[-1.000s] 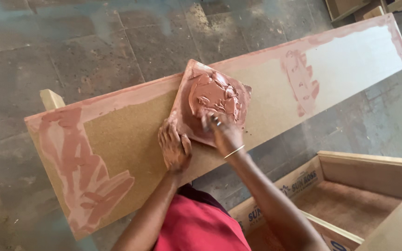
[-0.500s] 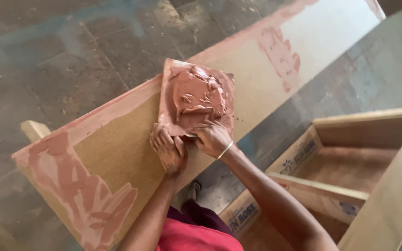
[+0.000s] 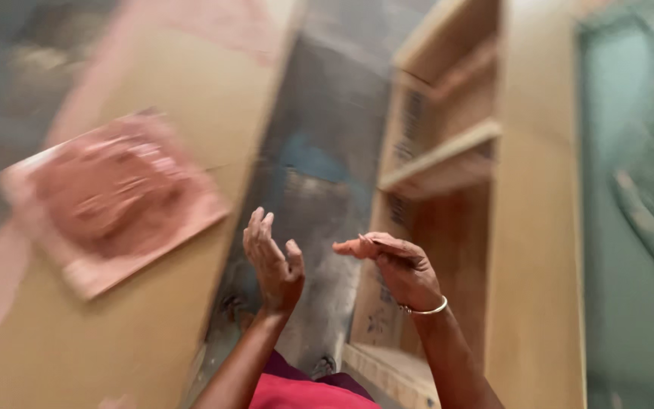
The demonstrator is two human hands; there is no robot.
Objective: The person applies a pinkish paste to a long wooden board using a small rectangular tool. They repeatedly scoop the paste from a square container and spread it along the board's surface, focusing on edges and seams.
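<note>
Between the long board and the open cabinet, both hands are being held up in the air, apart from each other and gripping nothing. Left hand (image 3: 272, 261) is being shown with fingers spread upward, palm turned toward the other; right hand (image 3: 395, 265), ringed by a thin metal bangle (image 3: 427, 309) at the wrist, is being held flat with its reddish-smeared fingers pointing left. A clear gap is being kept between the two.

Well off to the left of the hands, a square flat piece heaped with reddish-brown paste (image 3: 111, 197) is lying on a long pale wooden board (image 3: 115, 333), untouched by either hand; its corner is sitting near the board's right edge. Pink smears are being seen along the board's far end, though blur is hiding their detail.

Below the hands, a grey, stained concrete floor (image 3: 319, 174) is being shown as a narrow strip between the board and a light wooden cabinet frame with a shelf (image 3: 448, 151) on the right. Beyond the cabinet, a blurred teal surface (image 3: 630, 227) is being glimpsed. Room for the hands is being left only in that floor strip.
</note>
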